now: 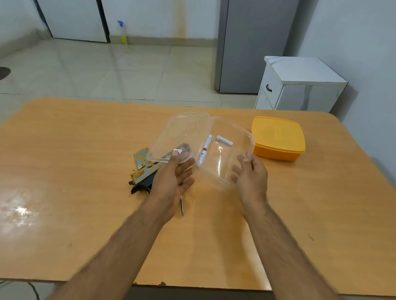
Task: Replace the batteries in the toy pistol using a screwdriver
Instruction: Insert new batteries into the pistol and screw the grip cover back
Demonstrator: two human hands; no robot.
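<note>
the yellow-and-black patterned toy pistol lies on the smooth orange wooden table, half hidden under the left hand and the clear plastic lid that its thumb and fingers pinch by the edge. only the thin metal shaft of the screwdriver shows below that wrist. the right hand grips the rim of a clear, glossy plastic box tilted above the table, with white cylindrical batteries inside. a squarish yellow plastic lidded container sits just beyond.
</note>
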